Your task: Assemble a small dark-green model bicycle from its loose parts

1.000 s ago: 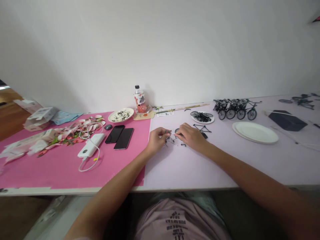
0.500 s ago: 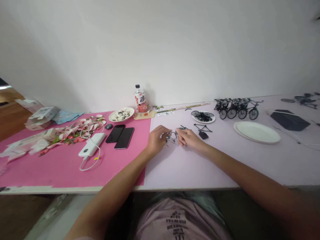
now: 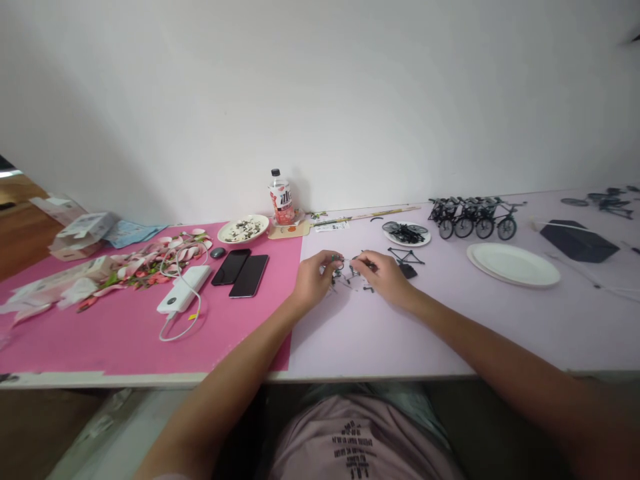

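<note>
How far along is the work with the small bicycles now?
Several bicycles standing in a row look assembled. The left hand and right hand pinch small parts, details unclear. A loose frame and black parts on a plate seem left to use.

Dim, soft, even light over a slightly hazy wide-angle view.

Grey shading deepens on the wall (image 3: pixel 350 100) toward the upper left; a faint shadow falls beside the bottle (image 3: pixel 283 200). The tabletop (image 3: pixel 400 340) bends at the edges, the lower-right forearm (image 3: pixel 525 347) stretches and blurs, and small parts between the hands (image 3: pixel 345 277) lack crisp detail.
</note>
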{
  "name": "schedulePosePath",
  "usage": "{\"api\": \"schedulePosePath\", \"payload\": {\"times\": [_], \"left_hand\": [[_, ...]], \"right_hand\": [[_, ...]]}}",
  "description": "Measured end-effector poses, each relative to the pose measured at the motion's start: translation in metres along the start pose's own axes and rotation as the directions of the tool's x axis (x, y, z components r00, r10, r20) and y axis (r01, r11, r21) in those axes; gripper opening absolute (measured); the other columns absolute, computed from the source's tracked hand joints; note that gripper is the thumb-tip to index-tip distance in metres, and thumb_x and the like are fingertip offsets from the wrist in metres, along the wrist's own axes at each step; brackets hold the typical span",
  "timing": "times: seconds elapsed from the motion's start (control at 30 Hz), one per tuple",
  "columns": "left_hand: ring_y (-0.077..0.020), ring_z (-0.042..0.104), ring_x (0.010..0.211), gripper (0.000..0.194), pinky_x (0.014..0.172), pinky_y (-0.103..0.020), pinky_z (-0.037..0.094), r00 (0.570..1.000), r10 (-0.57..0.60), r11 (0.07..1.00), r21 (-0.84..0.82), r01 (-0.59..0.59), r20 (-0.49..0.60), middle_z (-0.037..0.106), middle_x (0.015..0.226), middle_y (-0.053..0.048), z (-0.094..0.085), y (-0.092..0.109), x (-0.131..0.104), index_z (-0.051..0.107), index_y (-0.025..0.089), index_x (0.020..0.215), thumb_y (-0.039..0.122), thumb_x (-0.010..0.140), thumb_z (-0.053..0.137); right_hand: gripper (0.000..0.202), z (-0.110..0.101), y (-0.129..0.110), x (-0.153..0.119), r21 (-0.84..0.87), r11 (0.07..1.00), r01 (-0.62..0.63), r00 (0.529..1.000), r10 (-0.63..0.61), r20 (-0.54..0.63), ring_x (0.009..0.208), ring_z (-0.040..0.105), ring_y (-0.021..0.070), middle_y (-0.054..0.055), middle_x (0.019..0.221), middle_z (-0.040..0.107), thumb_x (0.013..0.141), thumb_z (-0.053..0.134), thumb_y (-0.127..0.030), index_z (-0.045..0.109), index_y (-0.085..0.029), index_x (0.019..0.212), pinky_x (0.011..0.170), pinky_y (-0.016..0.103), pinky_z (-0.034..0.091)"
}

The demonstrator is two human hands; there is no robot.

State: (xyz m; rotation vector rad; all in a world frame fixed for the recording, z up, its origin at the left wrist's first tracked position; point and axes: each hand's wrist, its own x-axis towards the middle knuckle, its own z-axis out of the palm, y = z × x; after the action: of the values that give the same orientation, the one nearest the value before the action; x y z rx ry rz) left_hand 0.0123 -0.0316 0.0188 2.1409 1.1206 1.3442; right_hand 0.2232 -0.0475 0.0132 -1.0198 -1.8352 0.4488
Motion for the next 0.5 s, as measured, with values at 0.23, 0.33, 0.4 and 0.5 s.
{"api": "schedulePosePath", "payload": {"times": [0.23, 0.33, 0.4, 0.5], "left_hand": [[-0.0198, 0.076, 0.084, 0.012, 0.080, -0.028, 0.059, 0.998, -0.059, 0.988, -0.141, 0.058, -0.005, 0.082, 0.095, -0.007, 0.004, -0.001, 0.000, 0.078, 0.019, 0.096, 0.028, 0.094, 0.071], [-0.0199, 0.077, 0.083, 0.010, 0.077, -0.028, 0.059, 0.995, -0.094, 0.977, -0.196, 0.089, -0.019, 0.082, 0.093, -0.007, 0.006, -0.005, 0.000, 0.077, 0.018, 0.087, 0.026, 0.090, 0.073], [-0.0201, 0.077, 0.084, 0.010, 0.077, -0.028, 0.060, 0.994, -0.107, 0.967, -0.236, 0.098, -0.023, 0.082, 0.094, -0.008, 0.008, -0.007, -0.001, 0.076, 0.017, 0.081, 0.023, 0.088, 0.073], [-0.0199, 0.078, 0.084, 0.010, 0.078, -0.030, 0.061, 0.996, -0.083, 0.959, -0.272, 0.075, -0.018, 0.083, 0.093, -0.009, 0.009, -0.008, -0.003, 0.078, 0.017, 0.085, 0.017, 0.088, 0.069]], "right_hand": [[0.031, -0.010, 0.012, 0.006, -0.343, 0.871, 0.352, 0.928, -0.374, 0.004, 0.076, 0.066, 0.0204, 0.007, 0.077, 0.074, 0.109, 0.056, -0.042, 0.080, -0.023, 0.105, 0.071, 0.031, 0.049], [0.036, -0.014, 0.008, 0.007, -0.411, 0.823, 0.392, 0.917, -0.386, 0.102, 0.070, 0.064, 0.0188, 0.006, 0.072, 0.072, 0.111, 0.050, -0.041, 0.080, -0.022, 0.099, 0.065, 0.030, 0.044], [0.043, -0.013, 0.005, 0.005, -0.390, 0.845, 0.366, 0.930, -0.345, 0.126, 0.063, 0.061, 0.0176, 0.005, 0.066, 0.068, 0.111, 0.048, -0.045, 0.077, -0.021, 0.090, 0.061, 0.030, 0.041], [0.052, -0.006, 0.000, 0.000, -0.198, 0.965, 0.171, 0.982, -0.150, 0.117, 0.054, 0.056, 0.0159, 0.002, 0.057, 0.062, 0.107, 0.048, -0.059, 0.071, -0.021, 0.078, 0.057, 0.029, 0.039]]}}
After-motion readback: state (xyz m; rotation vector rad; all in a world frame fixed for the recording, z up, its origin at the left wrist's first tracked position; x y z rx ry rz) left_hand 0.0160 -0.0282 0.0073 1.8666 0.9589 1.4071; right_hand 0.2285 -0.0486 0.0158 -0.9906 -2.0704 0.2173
